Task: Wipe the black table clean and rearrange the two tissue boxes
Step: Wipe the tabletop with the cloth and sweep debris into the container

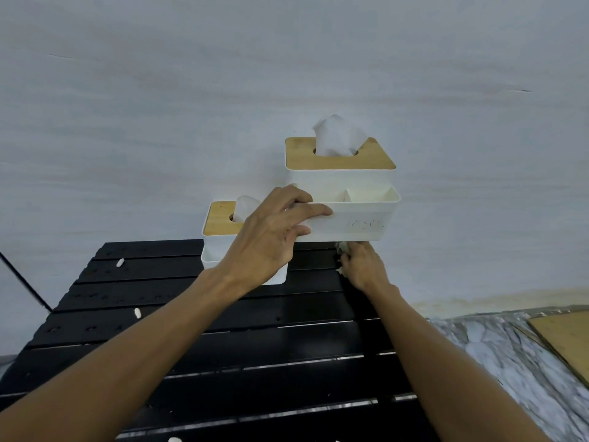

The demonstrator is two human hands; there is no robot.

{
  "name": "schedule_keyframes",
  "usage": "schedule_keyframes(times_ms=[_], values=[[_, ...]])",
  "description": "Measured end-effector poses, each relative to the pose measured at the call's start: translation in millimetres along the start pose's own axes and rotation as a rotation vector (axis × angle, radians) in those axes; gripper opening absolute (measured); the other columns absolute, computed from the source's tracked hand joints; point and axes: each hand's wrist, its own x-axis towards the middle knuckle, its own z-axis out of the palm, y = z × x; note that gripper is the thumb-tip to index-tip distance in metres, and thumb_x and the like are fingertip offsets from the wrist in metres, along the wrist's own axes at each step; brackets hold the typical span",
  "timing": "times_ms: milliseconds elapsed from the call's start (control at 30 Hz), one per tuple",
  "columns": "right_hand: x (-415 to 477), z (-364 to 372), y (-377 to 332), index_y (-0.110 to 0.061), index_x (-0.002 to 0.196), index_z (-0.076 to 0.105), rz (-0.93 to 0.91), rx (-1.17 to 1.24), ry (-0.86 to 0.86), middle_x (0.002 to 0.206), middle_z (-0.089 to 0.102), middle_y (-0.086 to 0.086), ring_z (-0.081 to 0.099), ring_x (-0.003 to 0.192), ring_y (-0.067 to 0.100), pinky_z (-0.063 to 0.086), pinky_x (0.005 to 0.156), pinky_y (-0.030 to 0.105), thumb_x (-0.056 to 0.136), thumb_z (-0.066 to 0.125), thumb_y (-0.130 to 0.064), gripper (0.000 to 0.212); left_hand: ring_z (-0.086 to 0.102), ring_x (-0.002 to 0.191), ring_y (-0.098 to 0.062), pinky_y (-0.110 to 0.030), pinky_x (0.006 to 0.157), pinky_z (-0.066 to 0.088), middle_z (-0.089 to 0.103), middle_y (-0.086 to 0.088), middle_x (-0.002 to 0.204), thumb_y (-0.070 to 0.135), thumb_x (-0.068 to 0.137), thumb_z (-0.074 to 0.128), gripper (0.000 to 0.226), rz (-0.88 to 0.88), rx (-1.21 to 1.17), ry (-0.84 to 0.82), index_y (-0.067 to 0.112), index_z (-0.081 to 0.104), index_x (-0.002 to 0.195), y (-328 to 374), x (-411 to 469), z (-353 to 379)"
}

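The black table [223, 355] is built of long parallel slats with small holes; a few small white bits [137, 313] lie on it. At its far edge, against a pale wall [159, 106], sits the smaller-looking tissue box [220, 231]: white plastic body, bamboo-coloured lid, one white tissue rising from the slot. The second tissue box [344, 199], same construction, is raised above the table's far right corner. Its front tray is divided into open compartments; no contents are visible. A faint mark on its front is unreadable. The left hand [267, 240] grips its left end, fingers curled. The right hand [361, 267], below it, closes on a crumpled tissue [342, 250] on the table.
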Motion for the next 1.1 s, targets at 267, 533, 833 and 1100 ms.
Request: schedule_keyframes(times_ms=[267, 533, 833, 1100], values=[[-119, -29, 12, -0.029, 0.157, 0.032, -0.405, 0.011, -0.083, 0.166, 0.018, -0.016, 0.041, 0.141, 0.003, 0.053, 0.100, 0.028, 0.102, 0.035, -0.043, 0.056, 0.048, 0.101, -0.009, -0.005, 0.090, 0.035, 0.057, -0.005, 0.104, -0.013, 0.081, 0.069, 0.044, -0.034, -0.028, -0.007, 0.016, 0.071, 0.114, 9, -7, 26], [-206, -57, 19, -0.034, 0.154, 0.038, -0.509, -0.032, -0.136, 0.165, 0.007, -0.029, 0.018, 0.147, -0.013, 0.028, 0.116, 0.015, 0.103, 0.041, -0.044, 0.052, 0.052, 0.100, -0.012, -0.022, 0.081, 0.052, 0.057, -0.002, 0.106, -0.014, 0.078, 0.071, 0.047, -0.050, -0.017, -0.081, 0.017, 0.071, 0.113, 12, -20, 62], [-208, -54, 17, -0.031, 0.150, 0.046, -0.469, 0.040, -0.124, 0.165, 0.009, -0.028, 0.029, 0.144, -0.010, 0.044, 0.108, 0.022, 0.100, 0.042, -0.044, 0.052, 0.051, 0.100, -0.010, 0.003, 0.085, 0.035, 0.056, 0.000, 0.106, -0.014, 0.076, 0.074, 0.049, -0.078, 0.006, -0.179, 0.018, 0.071, 0.112, -4, -40, 95], [-209, -52, 16, -0.030, 0.147, 0.051, -0.462, 0.052, -0.096, 0.164, 0.016, -0.025, 0.037, 0.141, -0.007, 0.048, 0.104, 0.024, 0.100, 0.047, -0.042, 0.049, 0.054, 0.102, -0.017, -0.023, 0.080, 0.052, 0.058, -0.002, 0.106, -0.013, 0.074, 0.075, 0.048, -0.098, 0.038, -0.185, 0.019, 0.071, 0.110, -15, -53, 112]])
